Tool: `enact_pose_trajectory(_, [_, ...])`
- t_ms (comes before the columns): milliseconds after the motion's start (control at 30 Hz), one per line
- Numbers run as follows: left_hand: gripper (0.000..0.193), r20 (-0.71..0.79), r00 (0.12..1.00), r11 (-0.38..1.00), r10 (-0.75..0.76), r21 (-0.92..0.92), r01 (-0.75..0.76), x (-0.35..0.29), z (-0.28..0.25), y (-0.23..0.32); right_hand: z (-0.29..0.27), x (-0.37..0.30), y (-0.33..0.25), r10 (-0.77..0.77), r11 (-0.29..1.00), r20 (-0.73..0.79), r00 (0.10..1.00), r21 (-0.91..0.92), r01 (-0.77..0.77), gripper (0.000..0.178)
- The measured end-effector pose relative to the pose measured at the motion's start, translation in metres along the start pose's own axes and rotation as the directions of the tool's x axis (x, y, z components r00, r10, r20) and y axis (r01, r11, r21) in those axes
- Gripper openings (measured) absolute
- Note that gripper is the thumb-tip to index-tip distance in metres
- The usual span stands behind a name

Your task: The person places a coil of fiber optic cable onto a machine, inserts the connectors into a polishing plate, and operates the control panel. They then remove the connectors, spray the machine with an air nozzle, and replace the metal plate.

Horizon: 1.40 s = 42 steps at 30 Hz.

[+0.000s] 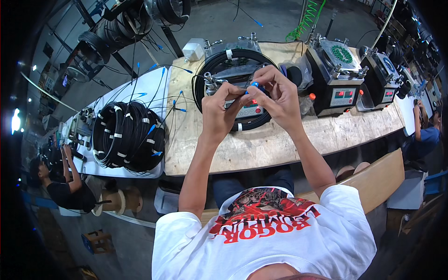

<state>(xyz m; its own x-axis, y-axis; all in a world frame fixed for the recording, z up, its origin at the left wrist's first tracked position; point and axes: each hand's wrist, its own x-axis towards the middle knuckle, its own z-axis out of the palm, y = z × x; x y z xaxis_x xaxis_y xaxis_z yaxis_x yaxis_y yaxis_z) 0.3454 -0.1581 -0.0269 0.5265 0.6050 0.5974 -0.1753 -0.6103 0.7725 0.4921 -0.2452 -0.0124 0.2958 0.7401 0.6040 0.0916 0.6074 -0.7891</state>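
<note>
Both my hands are raised over the bench, fingertips almost meeting. My right hand pinches a small blue cable connector between thumb and fingers. Closed beside it, my left hand has its fingertips pressed together at the connector's lower end; what they grip is hidden. Below and behind the hands lies a coil of black cable with white tape bands. It rings a machine with a lit display, partly covered by my hands, whose top plate carries green pieces.
At left, bundled black cables with blue-tipped ends rest on a white table. Two more machines stand right on the plywood bench, near an orange-capped bottle. A white bottle stands behind. People work at both sides.
</note>
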Motion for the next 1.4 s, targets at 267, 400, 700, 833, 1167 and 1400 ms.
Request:
enact_pose_trajectory(267, [0.016, -0.001, 0.991, 0.981, 0.134, 0.143, -0.133, -0.003, 0.003, 0.009, 0.007, -0.009, 0.003, 0.101, 0.972, -0.035, 0.994, 0.217, -0.091, 0.017])
enact_pose_trajectory(400, [0.016, -0.018, 0.984, 0.977, 0.178, 0.121, -0.174, -0.001, 0.001, 0.008, 0.003, -0.009, -0.001, 0.106, 0.974, 0.021, 0.994, 0.200, -0.108, 0.021])
enact_pose_trajectory(700, [0.015, -0.121, 0.990, 0.993, 0.069, -0.086, -0.080, 0.006, -0.002, 0.000, -0.006, 0.004, 0.017, 0.039, 0.999, 0.084, 0.996, 0.010, -0.040, 0.029])
enact_pose_trajectory(833, [0.014, -0.103, 0.990, 0.985, 0.095, -0.132, -0.108, 0.018, -0.005, -0.005, -0.001, 0.014, 0.019, 0.008, 0.999, 0.093, 0.996, 0.030, -0.011, 0.029])
enact_pose_trajectory(1167, [0.012, 0.078, 0.996, 0.924, 0.034, -0.383, -0.002, 0.042, -0.022, -0.011, -0.009, 0.042, 0.020, -0.138, 0.976, 0.185, 0.973, -0.139, 0.165, 0.027])
enact_pose_trajectory(1400, [0.011, 0.118, 0.993, 0.947, -0.019, -0.318, 0.056, 0.062, -0.034, -0.030, -0.019, 0.069, 0.027, -0.147, 0.904, 0.282, 0.948, -0.349, 0.244, 0.020])
